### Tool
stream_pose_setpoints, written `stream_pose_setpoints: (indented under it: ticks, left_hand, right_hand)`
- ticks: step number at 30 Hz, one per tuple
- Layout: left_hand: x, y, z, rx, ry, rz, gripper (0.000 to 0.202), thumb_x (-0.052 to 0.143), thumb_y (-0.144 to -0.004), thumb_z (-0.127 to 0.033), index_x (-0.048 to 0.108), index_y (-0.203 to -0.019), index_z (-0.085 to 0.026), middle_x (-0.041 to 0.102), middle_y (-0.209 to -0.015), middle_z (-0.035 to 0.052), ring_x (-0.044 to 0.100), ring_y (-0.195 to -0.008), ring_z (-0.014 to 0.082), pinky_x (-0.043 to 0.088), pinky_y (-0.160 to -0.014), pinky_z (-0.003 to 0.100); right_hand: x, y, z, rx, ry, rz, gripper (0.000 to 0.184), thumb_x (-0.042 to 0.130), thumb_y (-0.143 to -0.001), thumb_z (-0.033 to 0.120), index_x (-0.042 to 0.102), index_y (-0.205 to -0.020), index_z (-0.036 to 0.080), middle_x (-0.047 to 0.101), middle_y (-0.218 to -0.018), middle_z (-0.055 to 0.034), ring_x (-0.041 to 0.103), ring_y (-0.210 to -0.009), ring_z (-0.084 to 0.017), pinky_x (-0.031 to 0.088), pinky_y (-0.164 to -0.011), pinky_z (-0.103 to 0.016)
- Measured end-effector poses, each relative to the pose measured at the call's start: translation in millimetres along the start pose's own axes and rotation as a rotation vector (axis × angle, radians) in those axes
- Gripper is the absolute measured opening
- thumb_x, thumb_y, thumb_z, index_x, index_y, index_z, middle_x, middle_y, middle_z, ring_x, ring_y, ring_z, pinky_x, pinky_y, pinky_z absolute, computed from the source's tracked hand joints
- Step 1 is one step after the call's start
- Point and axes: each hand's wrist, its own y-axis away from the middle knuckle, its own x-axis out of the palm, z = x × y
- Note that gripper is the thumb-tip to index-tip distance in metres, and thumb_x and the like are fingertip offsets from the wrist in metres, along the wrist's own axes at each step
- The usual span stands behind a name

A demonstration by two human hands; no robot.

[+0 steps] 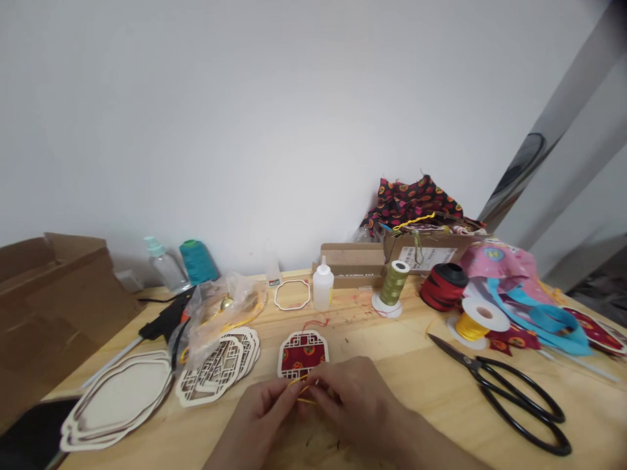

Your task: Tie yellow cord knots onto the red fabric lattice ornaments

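Note:
Both hands meet at the near middle of the table. My left hand [268, 408] has thumb and fingers closed on a thin yellow cord [304, 390]. Close beside it, my right hand [347, 395] pinches the same cord, which makes a small loop between the fingertips. Just beyond the fingers lies a white lattice frame with red patterned fabric [304, 356] inside; its near edge is partly hidden by the hands. A thin red string [316, 323] comes off its far edge.
To the right lie black-handled scissors [494, 385], a yellow cord spool [474, 323], a red thread cone [442, 287] and a green thread spool [393, 284]. A glue bottle [322, 287] stands behind. On the left are lattice frames [210, 372], blank plates [120, 395] and a cardboard box [59, 313].

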Motion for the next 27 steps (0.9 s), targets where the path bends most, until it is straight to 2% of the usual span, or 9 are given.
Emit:
stream_pose_setpoints:
  ticks: [4, 8, 11, 15, 22, 25, 27]
  left_hand:
    - [-6.2, -0.7, -2.2, 0.057, 0.007, 0.080, 0.025, 0.053, -0.070, -0.034, 0.069, -0.079, -0.018, 0.069, -0.069, 0.0003, 0.057, -0.073, 0.0191, 0.042, -0.067, 0.024]
    - [-10.4, -1.8, 0.1, 0.027, 0.098, 0.011, 0.022, 0.059, -0.066, -0.030, 0.068, -0.083, -0.021, 0.071, -0.076, 0.0012, 0.060, -0.078, 0.0206, 0.044, -0.071, 0.027]
    - [-9.6, -2.5, 1.9, 0.036, 0.152, -0.047, 0.020, 0.062, -0.063, -0.029, 0.069, -0.081, -0.022, 0.071, -0.080, 0.0012, 0.060, -0.080, 0.0199, 0.045, -0.072, 0.026]
    - [-8.4, -3.6, 4.7, 0.048, 0.161, -0.097, 0.020, 0.064, -0.061, -0.029, 0.069, -0.077, -0.020, 0.071, -0.081, 0.0018, 0.061, -0.080, 0.0196, 0.046, -0.073, 0.025]
    - [-7.8, -3.8, 2.5, 0.056, 0.173, -0.083, 0.023, 0.065, -0.059, -0.033, 0.068, -0.077, -0.019, 0.071, -0.078, 0.0018, 0.060, -0.078, 0.0191, 0.045, -0.070, 0.024]
    - [-4.1, 1.1, -4.1, -0.010, 0.183, -0.046, 0.024, 0.061, -0.063, -0.037, 0.068, -0.075, -0.018, 0.068, -0.066, 0.0000, 0.059, -0.069, 0.0162, 0.044, -0.061, 0.021]
    - [-2.0, 3.4, -5.6, -0.076, 0.253, -0.106, 0.031, 0.056, -0.065, -0.044, 0.067, -0.075, -0.017, 0.065, -0.062, -0.0004, 0.057, -0.065, 0.0145, 0.043, -0.056, 0.019]
  right_hand:
    - [0.9, 0.5, -1.0, -0.062, -0.003, -0.044, 0.014, 0.045, -0.075, 0.019, 0.058, -0.076, 0.020, 0.063, -0.060, 0.0018, 0.053, -0.051, -0.010, 0.032, -0.048, -0.018]
    - [-1.0, -0.4, 0.7, -0.125, -0.007, -0.097, 0.012, 0.047, -0.073, 0.016, 0.058, -0.073, 0.019, 0.060, -0.065, -0.0001, 0.052, -0.059, -0.010, 0.034, -0.052, -0.018]
    - [-0.5, -1.2, -0.1, -0.148, -0.021, -0.133, 0.011, 0.048, -0.071, 0.014, 0.058, -0.074, 0.019, 0.059, -0.072, -0.0007, 0.051, -0.065, -0.011, 0.035, -0.055, -0.018]
    - [3.0, -1.2, -2.4, -0.134, -0.031, -0.156, 0.012, 0.048, -0.072, 0.015, 0.058, -0.074, 0.020, 0.058, -0.072, -0.0009, 0.051, -0.066, -0.011, 0.035, -0.057, -0.019]
    - [2.5, -1.1, -1.0, -0.109, -0.075, -0.156, 0.012, 0.048, -0.072, 0.016, 0.058, -0.073, 0.020, 0.059, -0.071, -0.0007, 0.052, -0.066, -0.011, 0.037, -0.058, -0.019]
    - [0.8, -0.9, 0.1, -0.088, -0.116, -0.145, 0.009, 0.049, -0.071, 0.016, 0.058, -0.070, 0.020, 0.058, -0.069, -0.0003, 0.051, -0.064, -0.011, 0.037, -0.058, -0.020]
    - [0.4, -0.7, 0.4, -0.064, -0.140, -0.153, 0.009, 0.049, -0.071, 0.015, 0.057, -0.069, 0.019, 0.057, -0.068, -0.0001, 0.050, -0.063, -0.011, 0.036, -0.057, -0.019]
